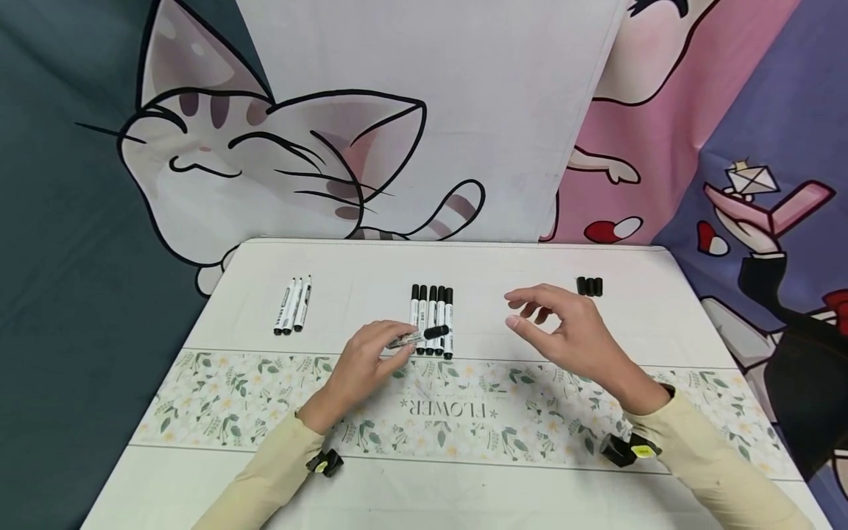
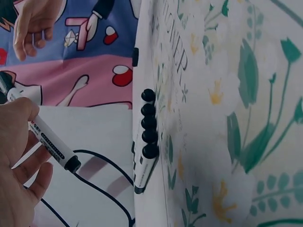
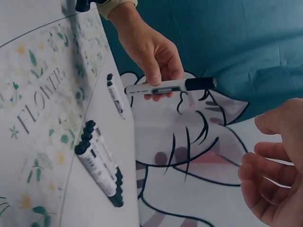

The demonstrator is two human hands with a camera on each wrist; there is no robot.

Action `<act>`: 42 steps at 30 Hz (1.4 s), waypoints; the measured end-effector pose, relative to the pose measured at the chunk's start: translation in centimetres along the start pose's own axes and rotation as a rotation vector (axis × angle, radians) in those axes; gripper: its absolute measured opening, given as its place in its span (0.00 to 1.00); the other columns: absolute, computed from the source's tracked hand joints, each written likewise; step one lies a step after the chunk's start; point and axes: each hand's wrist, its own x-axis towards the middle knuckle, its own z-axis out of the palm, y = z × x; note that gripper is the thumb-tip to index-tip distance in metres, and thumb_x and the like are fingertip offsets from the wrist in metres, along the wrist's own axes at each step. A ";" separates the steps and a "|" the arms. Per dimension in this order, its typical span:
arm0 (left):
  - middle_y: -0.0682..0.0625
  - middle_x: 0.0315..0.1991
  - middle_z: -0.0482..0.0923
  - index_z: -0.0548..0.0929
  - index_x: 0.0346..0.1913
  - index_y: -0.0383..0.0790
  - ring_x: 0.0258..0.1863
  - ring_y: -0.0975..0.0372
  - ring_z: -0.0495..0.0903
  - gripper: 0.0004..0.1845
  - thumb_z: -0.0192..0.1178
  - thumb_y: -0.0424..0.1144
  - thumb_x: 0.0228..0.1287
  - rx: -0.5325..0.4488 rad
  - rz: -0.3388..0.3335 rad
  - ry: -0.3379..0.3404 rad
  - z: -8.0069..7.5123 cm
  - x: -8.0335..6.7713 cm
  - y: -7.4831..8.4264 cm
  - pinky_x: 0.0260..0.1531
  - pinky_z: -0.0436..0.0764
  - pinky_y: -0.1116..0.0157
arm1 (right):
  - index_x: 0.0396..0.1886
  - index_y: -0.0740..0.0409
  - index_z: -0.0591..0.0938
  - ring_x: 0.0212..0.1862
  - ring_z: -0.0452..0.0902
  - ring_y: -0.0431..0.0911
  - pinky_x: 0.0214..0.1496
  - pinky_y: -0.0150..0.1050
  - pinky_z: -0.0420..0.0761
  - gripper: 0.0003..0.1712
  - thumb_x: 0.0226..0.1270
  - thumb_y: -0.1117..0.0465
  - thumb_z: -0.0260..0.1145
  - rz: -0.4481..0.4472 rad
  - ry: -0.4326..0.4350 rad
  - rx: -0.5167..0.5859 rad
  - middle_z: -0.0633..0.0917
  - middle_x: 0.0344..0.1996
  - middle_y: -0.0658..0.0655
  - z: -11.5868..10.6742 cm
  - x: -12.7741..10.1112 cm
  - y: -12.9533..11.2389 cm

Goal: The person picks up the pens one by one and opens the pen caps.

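My left hand (image 1: 391, 347) pinches a white marker (image 1: 419, 337) with a black cap, holding it level just above the near end of a row of several capped markers (image 1: 432, 320). The left wrist view shows the held marker (image 2: 52, 144) in my fingers (image 2: 19, 142) beside that row (image 2: 147, 137). My right hand (image 1: 513, 309) hovers empty to the right, fingers loosely curled, between the row and three loose black caps (image 1: 589, 286). In the right wrist view the right hand (image 3: 272, 170) is apart from the held marker (image 3: 165, 87).
Three uncapped white markers (image 1: 293, 304) lie at the left of the white table (image 1: 371, 265). A floral runner (image 1: 218, 412) crosses the table's near half. Cartoon-print cloth hangs behind and to both sides.
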 end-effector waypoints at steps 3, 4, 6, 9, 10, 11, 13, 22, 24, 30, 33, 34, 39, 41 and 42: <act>0.50 0.50 0.86 0.86 0.54 0.42 0.51 0.57 0.84 0.15 0.68 0.38 0.66 -0.001 0.023 -0.011 -0.1 0.0 0.5 0.55 0.80 0.56 | 0.54 0.50 0.86 0.41 0.81 0.36 0.39 0.31 0.81 0.19 0.63 0.63 0.76 -0.055 -0.025 -0.005 0.88 0.45 0.45 -0.2 0.2 -0.7; 0.50 0.50 0.86 0.86 0.54 0.42 0.51 0.57 0.84 0.14 0.68 0.38 0.67 -0.003 0.030 -0.014 -0.1 0.0 0.6 0.54 0.80 0.57 | 0.55 0.49 0.86 0.41 0.81 0.36 0.39 0.31 0.81 0.20 0.62 0.63 0.76 -0.070 -0.035 -0.003 0.88 0.46 0.45 -0.2 0.3 -1.0; 0.51 0.50 0.86 0.86 0.54 0.43 0.50 0.58 0.84 0.14 0.68 0.39 0.67 -0.008 0.041 -0.017 -0.1 0.0 0.9 0.53 0.80 0.57 | 0.56 0.48 0.85 0.42 0.81 0.36 0.39 0.31 0.81 0.21 0.62 0.62 0.76 -0.091 -0.059 0.005 0.87 0.47 0.44 -0.1 0.4 -1.6; 0.51 0.49 0.87 0.86 0.53 0.42 0.50 0.58 0.84 0.14 0.68 0.39 0.67 -0.013 0.057 -0.014 0.0 0.0 1.2 0.52 0.80 0.58 | 0.58 0.48 0.85 0.43 0.80 0.36 0.38 0.32 0.81 0.23 0.62 0.59 0.77 -0.115 -0.095 0.017 0.87 0.47 0.44 0.3 0.4 -2.3; 0.51 0.49 0.87 0.86 0.53 0.42 0.50 0.59 0.84 0.13 0.68 0.39 0.67 -0.016 0.058 -0.014 0.0 0.1 1.3 0.52 0.80 0.58 | 0.58 0.48 0.84 0.43 0.80 0.36 0.38 0.32 0.81 0.24 0.62 0.59 0.77 -0.120 -0.107 0.021 0.87 0.48 0.45 0.5 0.4 -2.4; 0.51 0.49 0.87 0.87 0.53 0.42 0.50 0.59 0.84 0.13 0.68 0.39 0.67 -0.016 0.061 -0.013 0.1 0.1 1.4 0.52 0.80 0.58 | 0.59 0.48 0.84 0.44 0.80 0.36 0.39 0.34 0.82 0.25 0.62 0.58 0.77 -0.125 -0.118 0.025 0.87 0.48 0.45 0.7 0.3 -2.5; 0.51 0.48 0.87 0.87 0.52 0.42 0.49 0.59 0.84 0.13 0.68 0.40 0.68 -0.015 0.066 -0.015 0.2 0.1 1.5 0.51 0.80 0.58 | 0.60 0.49 0.84 0.44 0.80 0.37 0.39 0.36 0.83 0.26 0.62 0.57 0.77 -0.134 -0.137 0.026 0.87 0.48 0.45 1.3 0.2 -2.6; 0.51 0.48 0.87 0.87 0.53 0.43 0.49 0.60 0.84 0.14 0.67 0.41 0.68 -0.009 0.033 -0.061 0.5 -0.2 1.7 0.52 0.80 0.59 | 0.60 0.54 0.85 0.43 0.84 0.41 0.38 0.37 0.85 0.24 0.66 0.53 0.75 -0.176 -0.190 0.037 0.89 0.46 0.51 4.1 0.2 -2.7; 0.51 0.49 0.87 0.87 0.54 0.42 0.50 0.60 0.84 0.13 0.66 0.41 0.69 -0.012 0.035 -0.070 0.6 -0.3 1.6 0.53 0.80 0.59 | 0.58 0.55 0.86 0.43 0.84 0.41 0.37 0.36 0.85 0.22 0.66 0.54 0.75 -0.181 -0.191 0.034 0.90 0.45 0.51 4.5 0.1 -2.7; 0.51 0.49 0.86 0.87 0.54 0.42 0.50 0.60 0.84 0.14 0.67 0.40 0.69 -0.039 0.039 -0.095 0.7 -0.3 1.8 0.53 0.81 0.58 | 0.50 0.54 0.90 0.39 0.84 0.40 0.34 0.33 0.83 0.15 0.64 0.58 0.76 -0.156 -0.163 0.038 0.90 0.38 0.47 5.5 0.1 -2.7; 0.52 0.48 0.86 0.87 0.55 0.42 0.49 0.61 0.83 0.14 0.68 0.39 0.68 -0.068 0.025 -0.098 0.6 -0.3 2.0 0.51 0.81 0.58 | 0.48 0.52 0.91 0.38 0.83 0.37 0.33 0.30 0.82 0.13 0.64 0.59 0.76 -0.118 -0.144 0.060 0.90 0.37 0.46 5.8 -0.1 -2.6; 0.52 0.48 0.86 0.87 0.55 0.42 0.49 0.61 0.83 0.14 0.69 0.39 0.67 -0.080 0.019 -0.097 0.6 -0.3 2.0 0.50 0.81 0.59 | 0.47 0.52 0.91 0.37 0.83 0.36 0.33 0.29 0.82 0.12 0.64 0.59 0.76 -0.108 -0.136 0.066 0.90 0.37 0.46 5.8 -0.1 -2.6; 0.53 0.47 0.85 0.87 0.55 0.42 0.48 0.61 0.82 0.15 0.69 0.39 0.67 -0.108 0.005 -0.090 0.6 -0.1 2.2 0.50 0.80 0.58 | 0.46 0.51 0.90 0.37 0.81 0.36 0.34 0.32 0.82 0.10 0.65 0.60 0.75 -0.085 -0.116 0.066 0.89 0.37 0.45 5.8 -0.3 -2.3; 0.53 0.47 0.85 0.87 0.55 0.41 0.48 0.61 0.83 0.15 0.70 0.39 0.67 -0.098 0.018 -0.084 0.8 0.0 2.2 0.50 0.80 0.58 | 0.46 0.51 0.90 0.38 0.81 0.36 0.34 0.33 0.82 0.10 0.65 0.61 0.75 -0.086 -0.116 0.063 0.89 0.38 0.45 5.7 -0.2 -2.2; 0.52 0.47 0.85 0.86 0.55 0.41 0.47 0.61 0.83 0.16 0.70 0.39 0.66 -0.089 0.025 -0.079 0.9 0.0 2.2 0.49 0.80 0.58 | 0.46 0.51 0.90 0.38 0.81 0.36 0.34 0.33 0.82 0.10 0.65 0.61 0.75 -0.089 -0.116 0.061 0.89 0.38 0.45 5.7 -0.2 -2.2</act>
